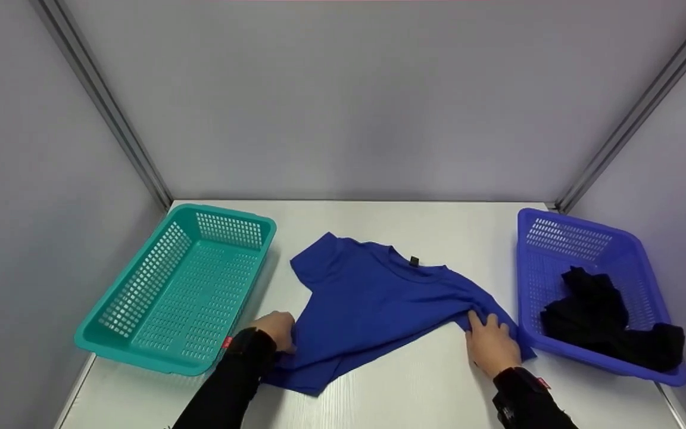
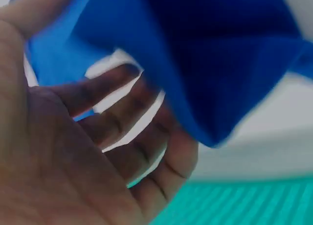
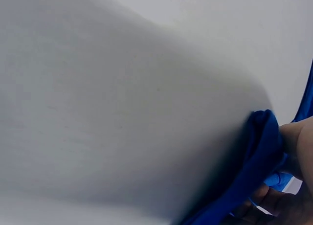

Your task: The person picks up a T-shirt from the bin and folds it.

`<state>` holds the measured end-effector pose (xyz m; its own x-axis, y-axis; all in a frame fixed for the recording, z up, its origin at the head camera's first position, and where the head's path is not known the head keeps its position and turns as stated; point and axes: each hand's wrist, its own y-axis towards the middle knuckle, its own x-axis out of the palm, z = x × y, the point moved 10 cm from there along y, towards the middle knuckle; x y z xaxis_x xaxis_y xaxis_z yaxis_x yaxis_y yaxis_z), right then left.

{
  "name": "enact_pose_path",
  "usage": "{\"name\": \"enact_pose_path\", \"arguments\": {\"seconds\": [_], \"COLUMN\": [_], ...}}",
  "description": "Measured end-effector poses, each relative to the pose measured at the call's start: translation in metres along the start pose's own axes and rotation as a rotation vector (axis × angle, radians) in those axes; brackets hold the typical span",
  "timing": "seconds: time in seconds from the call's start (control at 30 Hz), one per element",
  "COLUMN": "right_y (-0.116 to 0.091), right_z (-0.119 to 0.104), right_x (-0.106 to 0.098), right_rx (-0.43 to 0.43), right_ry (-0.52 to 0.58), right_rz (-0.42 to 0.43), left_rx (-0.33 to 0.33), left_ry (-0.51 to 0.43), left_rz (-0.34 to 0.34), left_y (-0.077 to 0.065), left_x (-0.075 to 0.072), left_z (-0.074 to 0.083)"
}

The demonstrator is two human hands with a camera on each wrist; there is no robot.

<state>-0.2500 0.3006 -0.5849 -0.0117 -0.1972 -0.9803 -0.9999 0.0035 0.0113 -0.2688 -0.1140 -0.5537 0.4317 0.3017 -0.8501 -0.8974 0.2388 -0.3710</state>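
Observation:
A blue short-sleeved T-shirt lies spread on the white table, its neckline and dark label toward the back. At its near left side, my left hand touches the hem area. In the left wrist view the fingers are spread and loosely bent under a raised fold of blue cloth, the thumb well apart from them. My right hand is at the shirt's right side near the sleeve. There, in the right wrist view, thumb and fingers pinch a bunched fold of the shirt.
An unfilled green plastic basket stands on the left of the table. On the right is a purple-blue basket with black cloth inside. Grey panels enclose the table at the back and both sides.

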Motion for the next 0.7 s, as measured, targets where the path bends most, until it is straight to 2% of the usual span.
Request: {"name": "enact_pose_path", "arguments": {"seconds": [0.03, 0.1, 0.17, 0.23, 0.3, 0.37, 0.43, 0.5, 0.57, 0.63, 0.7], "right_y": [0.000, -0.001, -0.002, -0.003, -0.003, -0.003, -0.003, -0.003, -0.003, -0.003, -0.003], "right_z": [0.000, 0.001, 0.002, 0.002, 0.002, 0.001, 0.000, -0.002, -0.005, -0.008, -0.012], "right_x": [0.001, 0.001, 0.001, 0.000, -0.001, -0.003, -0.004, -0.006, -0.006, -0.006, -0.004], "right_rx": [-0.002, -0.006, -0.008, -0.007, -0.010, -0.012, -0.018, -0.029, -0.043, -0.068, -0.111], "right_ry": [-0.002, -0.009, -0.016, -0.021, -0.022, -0.017, -0.016, -0.019, -0.024, -0.023, -0.005], "right_rz": [0.001, 0.005, 0.013, 0.022, 0.030, 0.032, 0.028, 0.038, 0.047, 0.060, 0.057], "left_rx": [0.015, 0.043, 0.049, 0.043, 0.043, 0.049, 0.058, 0.048, 0.016, 0.007, 0.024], "left_ry": [0.029, 0.100, 0.161, 0.188, 0.196, 0.188, 0.175, 0.118, -0.035, -0.249, -0.453], "left_rz": [0.052, 0.207, 0.385, 0.536, 0.652, 0.729, 0.783, 0.800, 0.794, 0.767, 0.695], "left_y": [0.002, 0.007, 0.010, 0.012, 0.012, 0.012, 0.012, 0.014, 0.018, 0.025, 0.033], "left_x": [-0.001, -0.009, -0.023, -0.037, -0.050, -0.059, -0.067, -0.073, -0.078, -0.079, -0.075], "left_z": [0.000, 0.001, 0.002, 0.003, 0.006, 0.009, 0.012, 0.012, 0.007, 0.001, 0.001]}}
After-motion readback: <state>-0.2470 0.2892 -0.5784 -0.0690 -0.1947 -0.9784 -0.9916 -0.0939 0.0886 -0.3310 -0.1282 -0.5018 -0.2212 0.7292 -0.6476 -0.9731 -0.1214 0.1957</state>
